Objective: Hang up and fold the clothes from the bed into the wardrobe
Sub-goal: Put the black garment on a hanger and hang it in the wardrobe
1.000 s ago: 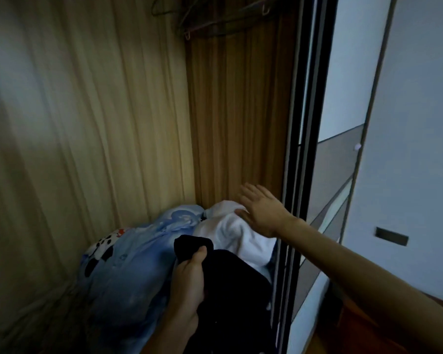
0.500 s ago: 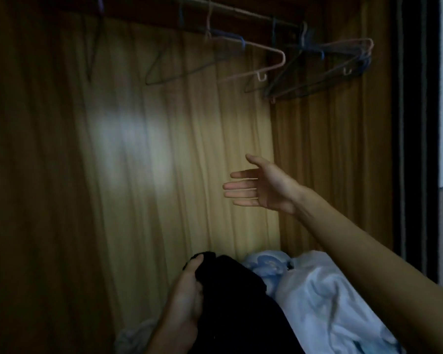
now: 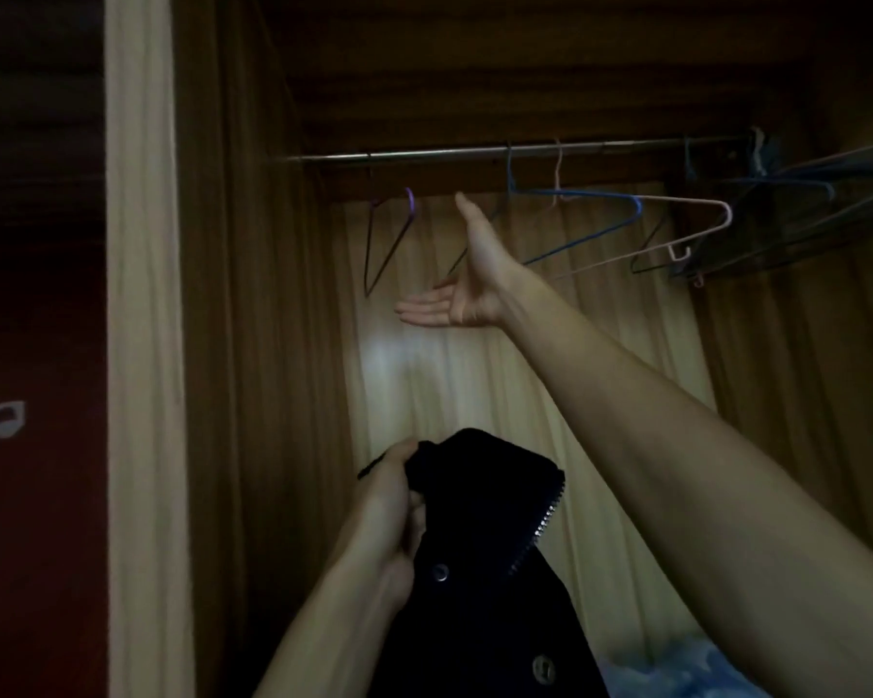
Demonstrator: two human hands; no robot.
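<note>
Wardrobe interior, head view. The left hand (image 3: 394, 496) is gripping a black jacket (image 3: 475, 596) by its bunched collar, its fingers (image 3: 417, 516) clenching the soft, matte cloth. The jacket is hanging low in front of the wardrobe's (image 3: 283, 395) wood-grain back panel, well below the rail (image 3: 424, 154). A metal zipper (image 3: 540, 526) with small bright teeth is running down its open edge, and a round snap (image 3: 440, 572) is showing beside it.

The right hand (image 3: 467, 289) is hovering palm up below the rail, thumb pointing upward. Its fingers (image 3: 419, 310) are lying straight and released, grasping nothing and touching no hanger.

Thin wire hangers are dangling from the round, shiny metal rail: a purple one (image 3: 410, 201) to the left of the hand, a blue one (image 3: 578, 239) and a pink one (image 3: 696, 234) to its right. A cluster of dark hangers (image 3: 777, 229) is crowding the far right end. Crumpled pale blue cloth (image 3: 676, 672) is lying at the lower right.
</note>
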